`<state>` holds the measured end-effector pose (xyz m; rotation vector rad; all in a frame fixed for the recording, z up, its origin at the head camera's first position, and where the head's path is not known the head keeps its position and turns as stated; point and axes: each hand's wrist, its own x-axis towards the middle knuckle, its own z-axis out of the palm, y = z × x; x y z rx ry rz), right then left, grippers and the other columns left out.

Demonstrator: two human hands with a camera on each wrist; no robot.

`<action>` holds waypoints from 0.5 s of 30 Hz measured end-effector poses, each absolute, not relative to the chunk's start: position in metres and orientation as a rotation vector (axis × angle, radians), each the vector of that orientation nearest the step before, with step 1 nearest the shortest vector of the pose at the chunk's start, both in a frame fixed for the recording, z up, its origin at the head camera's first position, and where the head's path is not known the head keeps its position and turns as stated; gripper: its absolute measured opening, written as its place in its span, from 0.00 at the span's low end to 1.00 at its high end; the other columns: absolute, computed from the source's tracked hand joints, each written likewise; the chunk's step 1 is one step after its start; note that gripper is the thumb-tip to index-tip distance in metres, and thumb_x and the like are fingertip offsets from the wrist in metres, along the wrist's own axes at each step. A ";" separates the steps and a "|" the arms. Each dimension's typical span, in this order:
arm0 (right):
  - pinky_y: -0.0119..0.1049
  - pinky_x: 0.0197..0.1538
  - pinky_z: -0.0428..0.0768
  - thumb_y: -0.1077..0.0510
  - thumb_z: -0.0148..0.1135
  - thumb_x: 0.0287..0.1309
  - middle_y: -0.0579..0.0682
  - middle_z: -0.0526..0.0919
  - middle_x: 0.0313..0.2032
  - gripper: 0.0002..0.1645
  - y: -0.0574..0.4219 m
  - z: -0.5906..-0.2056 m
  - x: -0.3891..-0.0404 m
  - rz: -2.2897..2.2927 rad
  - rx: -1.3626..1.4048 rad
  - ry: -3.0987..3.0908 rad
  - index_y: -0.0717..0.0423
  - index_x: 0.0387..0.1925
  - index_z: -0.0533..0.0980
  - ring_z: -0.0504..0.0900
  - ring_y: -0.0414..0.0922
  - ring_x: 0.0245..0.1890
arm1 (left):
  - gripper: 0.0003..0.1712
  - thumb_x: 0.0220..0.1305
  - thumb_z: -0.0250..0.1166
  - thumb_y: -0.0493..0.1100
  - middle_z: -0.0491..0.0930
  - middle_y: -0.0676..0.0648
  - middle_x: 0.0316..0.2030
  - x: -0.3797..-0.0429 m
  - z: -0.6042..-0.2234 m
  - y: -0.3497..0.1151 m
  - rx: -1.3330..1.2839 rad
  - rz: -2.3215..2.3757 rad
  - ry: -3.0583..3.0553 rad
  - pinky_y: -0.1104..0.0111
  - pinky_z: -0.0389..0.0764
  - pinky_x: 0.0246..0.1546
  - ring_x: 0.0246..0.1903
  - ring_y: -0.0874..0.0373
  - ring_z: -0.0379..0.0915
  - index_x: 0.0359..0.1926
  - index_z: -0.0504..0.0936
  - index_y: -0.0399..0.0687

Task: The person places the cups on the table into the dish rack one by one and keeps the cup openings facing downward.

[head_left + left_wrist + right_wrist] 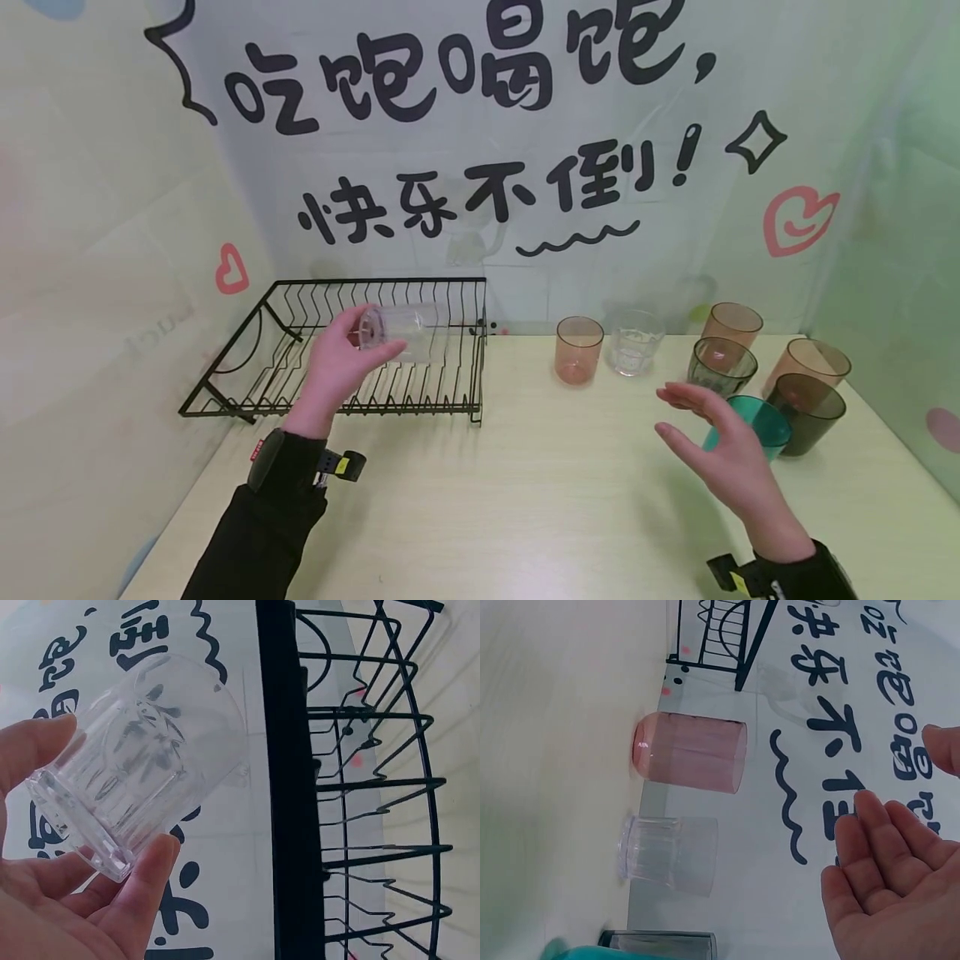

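A clear glass [405, 330] lies sideways in the grip of my left hand [342, 358], above the black wire dish rack [420, 408]. In the left wrist view the thumb and fingers pinch the thick base of that glass [142, 765], and its mouth points away from the palm. My right hand [723, 454] hovers over the table with nothing in it, its fingers loosely extended and thumb apart. Closest to it in the head view is a teal glass [761, 425], partly hidden behind the hand. The right wrist view shows the empty right hand [900, 877] with relaxed fingers.
On the table's right stand a pink glass [578, 354], a clear glass [634, 346], a grey faceted glass [720, 367], a dark glass [808, 417] and two amber-pink glasses, one at the back [733, 321]. Printed cloth walls [525, 283] enclose the pale table [525, 500].
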<state>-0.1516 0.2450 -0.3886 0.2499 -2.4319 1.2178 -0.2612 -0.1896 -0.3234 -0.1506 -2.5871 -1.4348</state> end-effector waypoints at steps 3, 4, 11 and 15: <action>0.21 0.55 0.64 0.61 0.70 0.59 0.54 0.81 0.54 0.29 0.242 -0.392 -0.154 1.223 0.298 -2.427 0.58 0.61 0.73 0.71 0.29 0.54 | 0.47 0.59 0.72 0.50 0.71 0.35 0.62 -0.264 -0.321 -0.195 -0.128 -1.418 -2.605 0.51 0.78 0.53 0.57 0.40 0.70 0.73 0.60 0.41; 0.23 0.56 0.65 0.61 0.70 0.59 0.53 0.82 0.54 0.28 0.241 -0.394 -0.156 1.218 0.302 -2.439 0.58 0.60 0.73 0.72 0.31 0.54 | 0.48 0.59 0.72 0.50 0.70 0.35 0.62 -0.265 -0.320 -0.197 -0.121 -1.413 -2.613 0.51 0.78 0.53 0.57 0.40 0.69 0.74 0.60 0.40; 0.58 0.58 0.69 0.57 0.70 0.59 0.59 0.80 0.56 0.29 0.237 -0.402 -0.163 1.185 0.327 -2.542 0.61 0.60 0.73 0.75 0.55 0.56 | 0.49 0.59 0.72 0.53 0.69 0.32 0.63 -0.273 -0.317 -0.212 -0.100 -1.293 -2.668 0.48 0.77 0.55 0.59 0.36 0.69 0.73 0.59 0.37; 0.59 0.58 0.70 0.56 0.70 0.59 0.60 0.79 0.57 0.31 0.238 -0.407 -0.166 1.132 0.356 -2.588 0.62 0.61 0.73 0.74 0.58 0.57 | 0.49 0.59 0.71 0.54 0.68 0.32 0.64 -0.277 -0.317 -0.219 -0.062 -1.255 -2.684 0.45 0.75 0.56 0.60 0.35 0.67 0.73 0.60 0.38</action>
